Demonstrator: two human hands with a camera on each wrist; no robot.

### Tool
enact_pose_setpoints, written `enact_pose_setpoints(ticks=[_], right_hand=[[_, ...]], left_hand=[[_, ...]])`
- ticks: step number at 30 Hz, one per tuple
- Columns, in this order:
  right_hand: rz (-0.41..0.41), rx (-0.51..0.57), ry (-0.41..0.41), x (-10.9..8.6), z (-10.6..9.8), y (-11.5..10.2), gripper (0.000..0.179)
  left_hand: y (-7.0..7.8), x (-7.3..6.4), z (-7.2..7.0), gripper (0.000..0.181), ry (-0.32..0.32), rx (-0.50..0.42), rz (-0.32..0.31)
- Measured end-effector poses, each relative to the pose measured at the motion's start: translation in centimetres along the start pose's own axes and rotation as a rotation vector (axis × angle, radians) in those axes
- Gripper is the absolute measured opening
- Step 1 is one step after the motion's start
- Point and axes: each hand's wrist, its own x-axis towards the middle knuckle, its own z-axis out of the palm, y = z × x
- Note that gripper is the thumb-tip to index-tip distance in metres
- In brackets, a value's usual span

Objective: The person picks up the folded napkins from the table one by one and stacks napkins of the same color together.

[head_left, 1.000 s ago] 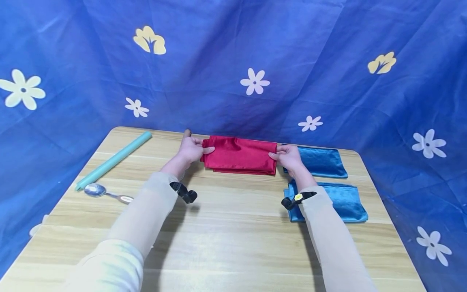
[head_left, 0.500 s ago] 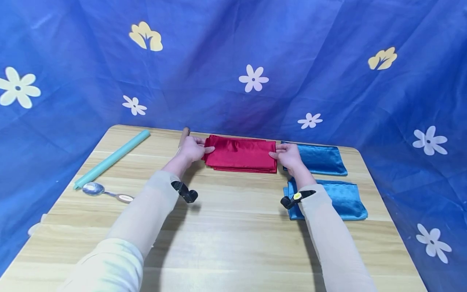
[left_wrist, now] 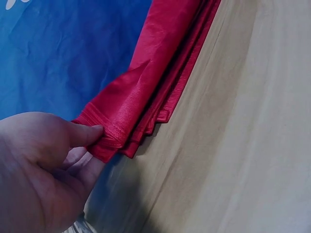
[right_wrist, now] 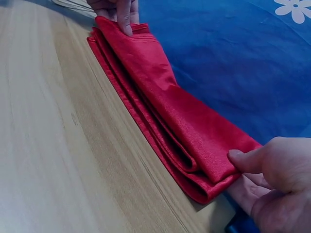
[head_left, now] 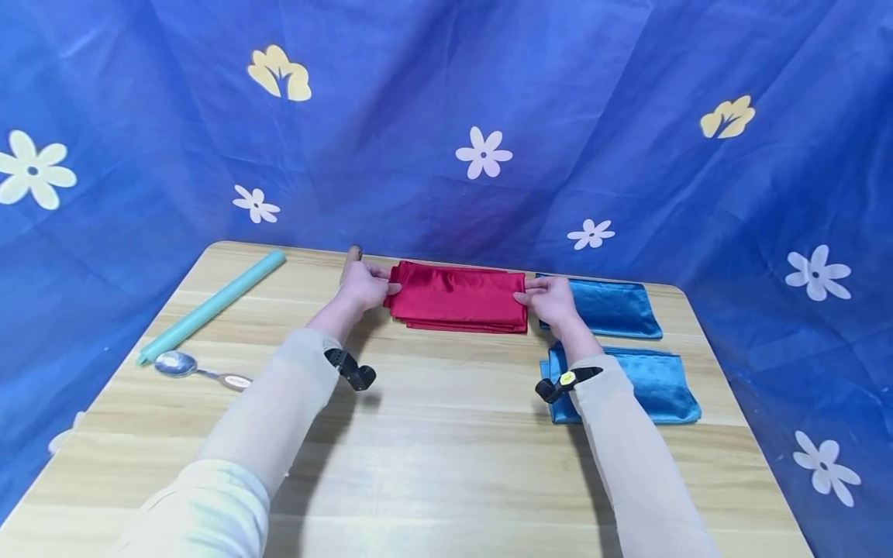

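A folded red satin cloth lies near the table's back edge, its layers stacked. My left hand pinches its left end, thumb on top and fingers beneath. In the left wrist view the thumb of that hand presses on the hemmed corner of the red cloth. At the opposite end my right hand pinches the folded edge. The right wrist view shows this hand with its thumb over the top layer of the red cloth and its fingers below.
Two folded blue satin cloths, a rear one and a front one, lie on the right. A green roll and a spoon lie on the left. Behind the left hand a brown rod-like end shows. A blue flowered curtain surrounds the wooden table.
The top of the red cloth has shifted slightly, and more of its back layers show behind. Both hands keep their hold at the two ends, the left thumb slightly farther out.
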Motion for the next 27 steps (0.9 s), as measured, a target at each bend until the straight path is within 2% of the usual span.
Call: enact_pose_setpoints(ticks=[4, 6, 10, 13, 16, 17, 20, 23, 27], right_hand=[[-0.021, 0.009, 0.017, 0.01, 0.33, 0.10, 0.040], [-0.028, 0.020, 0.027, 0.06, 0.48, 0.12, 0.039], [-0.031, 0.060, 0.039, 0.19, 0.72, 0.11, 0.038], [-0.032, 0.088, 0.052, 0.29, 0.86, 0.18, 0.036], [-0.043, 0.076, 0.071, 0.31, 1.01, 0.22, 0.035], [-0.048, 0.057, 0.079, 0.31, 1.04, 0.22, 0.035], [-0.068, -0.021, 0.096, 0.26, 1.06, 0.06, 0.034], [-0.082, -0.087, 0.101, 0.19, 0.92, -0.22, 0.032], [-0.084, -0.154, 0.089, -0.01, 0.64, -0.54, 0.028]], left_hand=[[-0.03, 0.16, -0.17, 0.096, 0.015, -0.019, 0.017], [-0.01, 0.36, -0.24, 0.111, 0.009, -0.032, 0.012], [-0.02, 0.78, -0.47, 0.112, -0.007, -0.013, -0.002], [0.02, 0.93, -0.57, 0.103, -0.008, 0.009, 0.002], [0.25, 0.85, -0.54, 0.078, -0.006, 0.026, 0.009], [0.34, 0.81, -0.50, 0.077, -0.007, 0.024, 0.008], [0.49, 0.76, -0.48, 0.087, -0.014, 0.022, -0.001], [0.45, 0.81, -0.52, 0.111, -0.034, -0.027, -0.027], [0.41, 0.89, -0.72, 0.109, -0.093, -0.118, -0.083]])
